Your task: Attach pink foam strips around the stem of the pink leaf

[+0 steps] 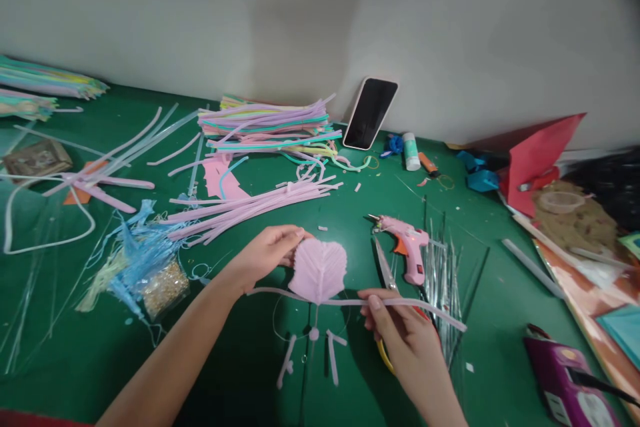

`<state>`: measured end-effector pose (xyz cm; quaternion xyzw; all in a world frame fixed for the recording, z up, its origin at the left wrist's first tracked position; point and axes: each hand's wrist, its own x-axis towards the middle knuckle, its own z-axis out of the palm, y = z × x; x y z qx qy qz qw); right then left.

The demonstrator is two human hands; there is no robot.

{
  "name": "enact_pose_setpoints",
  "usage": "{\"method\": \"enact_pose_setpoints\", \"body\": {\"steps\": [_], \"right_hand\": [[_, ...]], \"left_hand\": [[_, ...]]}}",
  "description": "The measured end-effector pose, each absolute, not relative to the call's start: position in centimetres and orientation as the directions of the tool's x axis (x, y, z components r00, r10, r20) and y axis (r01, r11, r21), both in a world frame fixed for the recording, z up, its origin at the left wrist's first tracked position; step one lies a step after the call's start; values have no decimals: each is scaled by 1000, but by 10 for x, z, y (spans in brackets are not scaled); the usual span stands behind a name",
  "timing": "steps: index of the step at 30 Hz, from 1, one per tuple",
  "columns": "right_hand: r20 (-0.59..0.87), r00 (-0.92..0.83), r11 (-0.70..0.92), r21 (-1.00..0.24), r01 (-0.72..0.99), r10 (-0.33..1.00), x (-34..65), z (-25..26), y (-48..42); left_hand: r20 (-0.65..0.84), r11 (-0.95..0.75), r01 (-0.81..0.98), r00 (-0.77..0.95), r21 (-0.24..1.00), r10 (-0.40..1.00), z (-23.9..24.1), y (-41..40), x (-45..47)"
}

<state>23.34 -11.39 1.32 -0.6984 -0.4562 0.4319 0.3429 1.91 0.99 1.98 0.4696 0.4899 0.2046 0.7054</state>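
Observation:
My left hand pinches the upper left edge of a pale lilac leaf-like piece made of pipe cleaner strands, with a ridge down its middle. A long lilac pipe cleaner runs sideways across the piece's base. My right hand grips that pipe cleaner between thumb and fingers, right of the leaf shape. Below the base, a thin stem and a small lilac ball show. Short bent lilac bits lie on either side. Scissors are partly hidden behind my right hand.
A pink glue gun lies beside thin metallic strips. Behind are bundles of pipe cleaners and a phone leaning on the wall. Blue tassels and a bag of beads sit left; a purple power strip is right.

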Motion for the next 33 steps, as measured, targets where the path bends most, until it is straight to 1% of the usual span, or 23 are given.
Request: {"method": "enact_pose_setpoints", "body": {"steps": [2,4,6,7,9,11,13,15,18,21,24,26,30,33], "right_hand": [[-305,218,-363,-879,311,927,236,12,-114],[-315,245,-381,-872,307,917,241,12,-115],[-309,327,-413,-851,324,893,247,13,-117],[-296,396,-438,-833,337,869,251,16,-118],[-230,568,-496,-785,372,790,258,24,-121],[-116,707,-536,-739,408,698,264,35,-122],[-12,777,-529,-740,416,629,266,45,-122],[23,804,-481,-791,379,594,264,50,-120],[-38,780,-447,-836,317,624,258,47,-119],[-93,726,-464,-822,330,681,251,36,-117],[-117,695,-462,-822,334,710,249,24,-116],[-132,666,-453,-826,336,735,250,16,-116],[-253,539,-469,-827,311,803,253,5,-117],[-336,503,-502,-830,241,796,251,4,-117]], "left_hand": [[-512,487,179,441,855,737,19,10,18],[-513,464,223,447,857,733,20,10,16],[-509,443,251,429,861,746,22,11,14],[-502,434,252,406,865,764,24,11,13],[-471,402,254,351,880,809,29,12,10],[-407,333,271,293,903,865,37,14,6],[-318,237,314,241,919,917,47,16,3],[-241,148,382,208,912,948,60,16,0],[-197,81,497,184,864,963,79,15,1],[-185,43,592,181,805,966,94,14,11],[-171,-20,663,222,748,960,100,16,28],[-179,-38,669,253,742,951,98,20,42],[-246,-17,567,385,823,890,81,23,67],[-245,-80,583,457,808,855,62,21,66]]}}
